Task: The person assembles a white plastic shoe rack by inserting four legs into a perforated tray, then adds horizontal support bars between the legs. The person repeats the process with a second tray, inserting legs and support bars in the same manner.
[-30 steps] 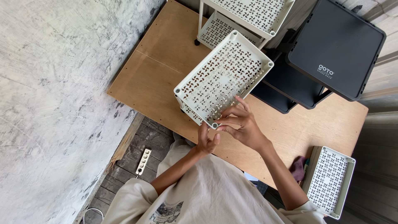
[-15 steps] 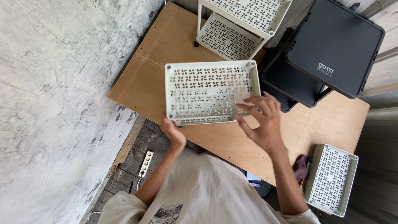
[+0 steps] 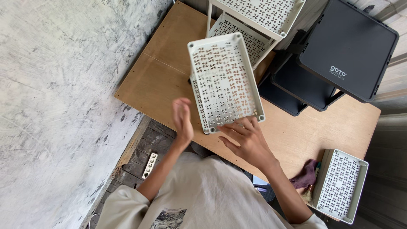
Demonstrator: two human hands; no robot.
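**Turning the white tray over the worktop**

Starting at our left hand: it hangs in the air with the fingers loosely together and nothing in them, blurred, just to the left of the perforated white tray and not touching it as far as we can tell. Below and to the left of that hand, down on the plank floor, lies a white power strip.

The tray sits between our two hands, tilted, its short end toward us and its long side running away. It appears to rest on a second tray of the same kind, whose edge peeps out beneath its left side, though we cannot tell how squarely the two meet.

Our right hand is at the near end of the tray, fingers spread and fingertips touching its near rim, steadying it, not clamped round it.

We judge we are midway through handling this tray: lining it up on the one under it. The next move calls for both hands on the rim, so the corners can be matched without the top tray sliding off.

Beyond our right hand stands a white rack of the same trays, and further right a black rack. Right of and below the right hand, at the edge of the wooden worktop, lie a purple cloth and one more white tray.
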